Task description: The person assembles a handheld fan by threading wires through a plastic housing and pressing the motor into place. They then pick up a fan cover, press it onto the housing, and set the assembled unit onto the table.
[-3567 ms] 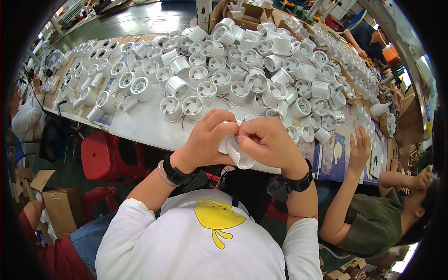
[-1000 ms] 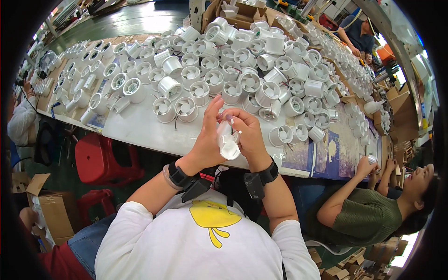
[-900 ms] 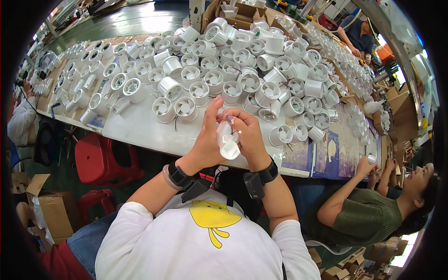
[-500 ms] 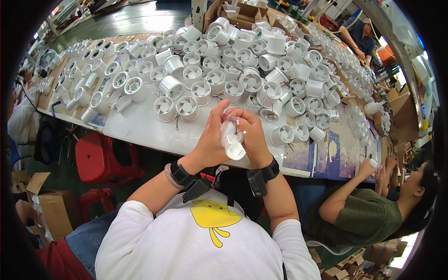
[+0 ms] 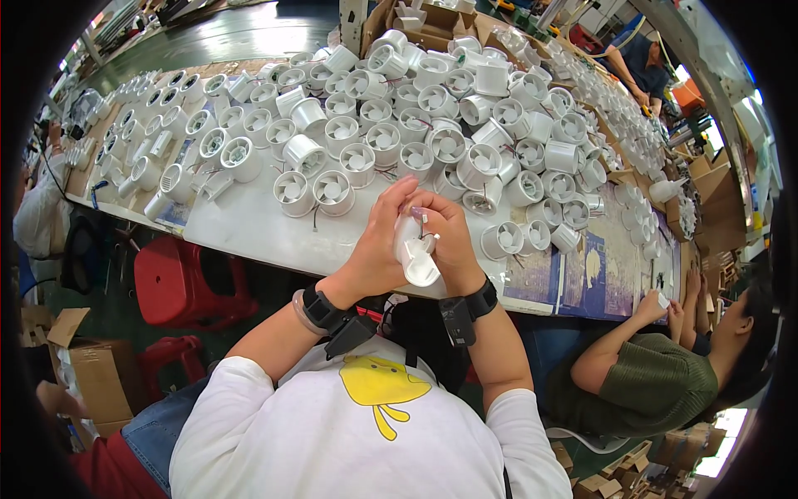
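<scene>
Over the table's near edge, both hands hold a white plastic fan housing [image 5: 419, 268] with a round, hollow end turned toward me. My left hand [image 5: 376, 245] is wrapped along its left side. From the right, my right hand [image 5: 455, 241] closes on it, with thumb and fingers bent at the upper part. A small white connector shows by the right fingers. The far end of the housing is hidden between the hands. Just beyond lie white round fan units [image 5: 334, 193] with short wires.
Fan units heap across the white table [image 5: 249, 237], with open housings [image 5: 241, 154] to the left. A red stool [image 5: 187, 283] and a cardboard box [image 5: 100, 378] stand at lower left. To the right a co-worker [image 5: 648, 374] handles a small white part; another person [image 5: 636, 71] works at far right.
My hands and the housing stay almost in place, with the right fingers shifting slightly on it. The co-worker at right has moved their hands and the small white part.
</scene>
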A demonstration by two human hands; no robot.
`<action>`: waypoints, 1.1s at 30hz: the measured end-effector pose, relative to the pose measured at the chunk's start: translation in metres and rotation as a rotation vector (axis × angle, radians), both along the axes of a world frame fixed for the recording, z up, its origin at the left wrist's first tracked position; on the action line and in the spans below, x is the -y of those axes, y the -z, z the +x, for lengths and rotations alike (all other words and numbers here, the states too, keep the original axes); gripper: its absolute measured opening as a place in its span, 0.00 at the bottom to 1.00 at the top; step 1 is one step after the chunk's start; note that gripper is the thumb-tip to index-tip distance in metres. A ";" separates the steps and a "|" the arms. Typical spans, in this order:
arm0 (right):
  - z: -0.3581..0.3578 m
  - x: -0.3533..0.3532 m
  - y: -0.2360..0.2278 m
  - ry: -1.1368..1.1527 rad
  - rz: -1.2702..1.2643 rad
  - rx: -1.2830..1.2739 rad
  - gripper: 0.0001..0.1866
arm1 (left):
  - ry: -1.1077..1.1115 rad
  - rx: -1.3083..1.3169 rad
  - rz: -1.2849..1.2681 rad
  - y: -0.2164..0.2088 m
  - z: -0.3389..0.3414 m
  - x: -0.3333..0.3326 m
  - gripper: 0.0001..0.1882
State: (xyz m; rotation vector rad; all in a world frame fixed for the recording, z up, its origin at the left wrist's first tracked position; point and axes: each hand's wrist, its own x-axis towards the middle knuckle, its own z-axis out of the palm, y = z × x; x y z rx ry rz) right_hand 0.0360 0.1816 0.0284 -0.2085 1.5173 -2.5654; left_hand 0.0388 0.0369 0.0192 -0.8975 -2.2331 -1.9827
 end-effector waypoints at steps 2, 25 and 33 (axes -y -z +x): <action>-0.001 0.001 -0.003 0.013 -0.005 0.032 0.07 | -0.016 -0.056 -0.017 -0.001 -0.002 0.000 0.54; 0.015 -0.001 -0.030 0.393 0.551 -0.515 0.03 | -0.149 -0.288 0.025 -0.020 0.000 0.003 0.32; 0.009 0.000 -0.038 0.336 0.629 -0.552 0.03 | -0.161 -0.226 0.016 -0.018 0.003 0.005 0.30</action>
